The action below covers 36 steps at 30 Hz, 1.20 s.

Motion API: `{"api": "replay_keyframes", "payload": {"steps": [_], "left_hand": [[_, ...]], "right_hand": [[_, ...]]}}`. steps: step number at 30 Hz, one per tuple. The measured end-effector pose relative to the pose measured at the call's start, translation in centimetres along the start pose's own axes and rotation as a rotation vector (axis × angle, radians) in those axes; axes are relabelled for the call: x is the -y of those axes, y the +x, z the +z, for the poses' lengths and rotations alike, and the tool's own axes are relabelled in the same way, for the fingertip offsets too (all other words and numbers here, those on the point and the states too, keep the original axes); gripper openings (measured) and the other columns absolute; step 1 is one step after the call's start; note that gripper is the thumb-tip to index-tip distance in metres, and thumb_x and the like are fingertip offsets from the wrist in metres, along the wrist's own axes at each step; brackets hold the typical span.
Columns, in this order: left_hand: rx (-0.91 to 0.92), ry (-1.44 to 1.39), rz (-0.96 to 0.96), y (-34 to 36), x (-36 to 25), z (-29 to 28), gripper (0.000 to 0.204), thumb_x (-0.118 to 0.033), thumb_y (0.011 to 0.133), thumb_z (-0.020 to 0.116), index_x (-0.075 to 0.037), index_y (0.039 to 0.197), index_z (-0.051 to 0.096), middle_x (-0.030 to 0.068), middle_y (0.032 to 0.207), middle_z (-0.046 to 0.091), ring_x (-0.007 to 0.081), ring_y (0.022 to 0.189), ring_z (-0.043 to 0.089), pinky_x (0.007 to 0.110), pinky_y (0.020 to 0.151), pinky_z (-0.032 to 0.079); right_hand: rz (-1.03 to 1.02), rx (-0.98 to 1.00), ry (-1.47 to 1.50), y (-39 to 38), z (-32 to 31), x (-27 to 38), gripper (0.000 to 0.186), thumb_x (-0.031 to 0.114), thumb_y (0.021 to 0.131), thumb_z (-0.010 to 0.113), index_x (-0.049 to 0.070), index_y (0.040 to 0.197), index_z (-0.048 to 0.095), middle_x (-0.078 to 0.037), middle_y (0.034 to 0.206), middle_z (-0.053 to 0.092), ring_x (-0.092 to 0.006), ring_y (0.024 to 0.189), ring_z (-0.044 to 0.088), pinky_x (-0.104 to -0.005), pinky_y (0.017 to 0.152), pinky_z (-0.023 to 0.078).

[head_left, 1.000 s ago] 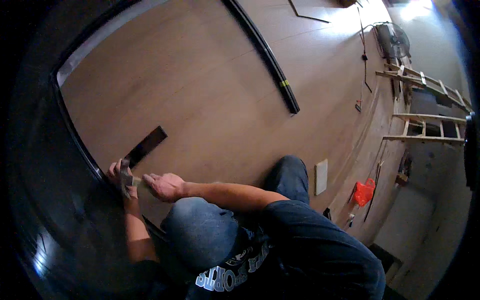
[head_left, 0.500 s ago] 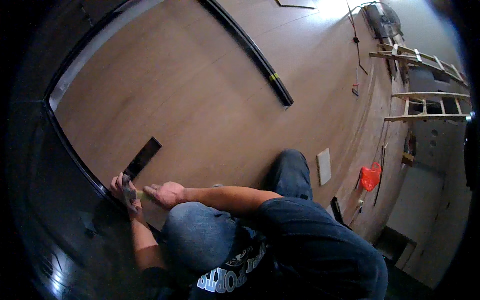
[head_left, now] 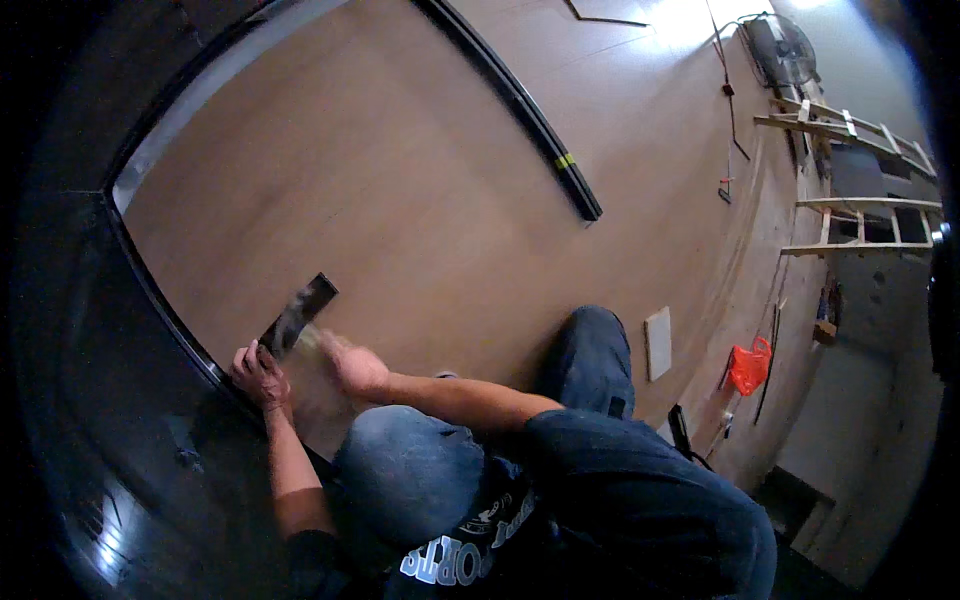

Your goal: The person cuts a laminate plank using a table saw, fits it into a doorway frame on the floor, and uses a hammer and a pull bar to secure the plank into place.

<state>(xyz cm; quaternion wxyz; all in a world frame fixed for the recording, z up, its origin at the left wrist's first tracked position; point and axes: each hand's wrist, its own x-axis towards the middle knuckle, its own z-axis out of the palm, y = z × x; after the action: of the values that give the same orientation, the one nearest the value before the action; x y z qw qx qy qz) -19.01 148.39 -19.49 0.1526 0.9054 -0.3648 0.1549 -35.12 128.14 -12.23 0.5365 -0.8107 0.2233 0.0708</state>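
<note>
My left hand grips the near end of a short black flat strip, close to the black skirting along the dark glossy wall. The strip slants away over the brown floor. My right hand is closed round the yellowish handle of a hammer. Motion smears the hammer's grey head, which appears over the middle of the strip. Whether the head touches the strip, I cannot tell.
Long black strips bound with yellow tape lie on the wood-look floor. To my right are a pale rectangular block and a red plastic bag. Farther off stand a wooden ladder and a fan.
The hammer has swung from over my left hand to above the strip, away from my body. My left hand stays at the strip's near end. The whole view has shifted slightly.
</note>
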Motion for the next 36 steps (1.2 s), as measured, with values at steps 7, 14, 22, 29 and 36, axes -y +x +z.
{"api": "replay_keyframes", "payload": {"steps": [7, 14, 22, 29, 36], "left_hand": [[0.140, 0.001, -0.004, 0.1, -1.3, -1.3, 0.030, -0.022, 0.096, 0.068, -0.010, 0.124, 0.063, 0.0109, 0.124, 0.056, 0.0334, 0.120, 0.052, 0.053, 0.099, 0.044], [0.112, -0.004, -0.028, -0.6, 1.6, -0.3, 0.031, -0.024, 0.099, 0.065, -0.014, 0.128, 0.060, 0.0099, 0.126, 0.055, 0.0331, 0.115, 0.055, 0.053, 0.098, 0.044], [0.126, 0.002, -0.022, 1.0, -2.1, -1.6, 0.032, -0.017, 0.091, 0.074, -0.013, 0.121, 0.064, 0.0103, 0.120, 0.057, 0.0321, 0.117, 0.054, 0.051, 0.098, 0.043], [-0.018, 0.033, 0.041, 0.8, 0.0, -0.7, 0.021, -0.020, 0.102, 0.063, -0.013, 0.121, 0.065, 0.0100, 0.120, 0.058, 0.0330, 0.109, 0.057, 0.050, 0.095, 0.045], [0.042, -0.048, 0.009, 1.0, -3.4, -1.3, 0.022, -0.022, 0.104, 0.061, -0.015, 0.125, 0.064, 0.0090, 0.122, 0.057, 0.0336, 0.112, 0.056, 0.051, 0.096, 0.045]], "right_hand": [[-0.003, 0.287, -0.034, -0.6, -0.6, 1.4, 0.056, 0.021, 0.099, 0.056, 0.005, 0.149, 0.037, -0.027, 0.127, 0.061, -0.0488, 0.107, 0.065, -0.0572, 0.089, 0.054], [0.133, 0.027, 0.034, 1.3, -1.7, 0.5, 0.053, 0.026, 0.100, 0.057, 0.007, 0.146, 0.038, -0.026, 0.129, 0.061, -0.0483, 0.108, 0.065, -0.0562, 0.091, 0.053], [-0.131, 0.313, -0.105, -0.8, -1.3, 0.3, 0.049, 0.024, 0.102, 0.055, 0.009, 0.145, 0.039, -0.026, 0.128, 0.063, -0.0481, 0.100, 0.068, -0.0567, 0.085, 0.056], [0.245, 0.084, 0.044, 1.6, -1.7, 1.1, 0.050, 0.020, 0.098, 0.055, 0.007, 0.144, 0.041, -0.024, 0.136, 0.059, -0.0480, 0.114, 0.063, -0.0559, 0.092, 0.053], [-0.027, 0.367, -0.055, -0.9, -2.0, -0.2, 0.043, 0.025, 0.101, 0.054, 0.008, 0.139, 0.044, -0.025, 0.130, 0.062, -0.0483, 0.113, 0.064, -0.0564, 0.092, 0.053]]}}
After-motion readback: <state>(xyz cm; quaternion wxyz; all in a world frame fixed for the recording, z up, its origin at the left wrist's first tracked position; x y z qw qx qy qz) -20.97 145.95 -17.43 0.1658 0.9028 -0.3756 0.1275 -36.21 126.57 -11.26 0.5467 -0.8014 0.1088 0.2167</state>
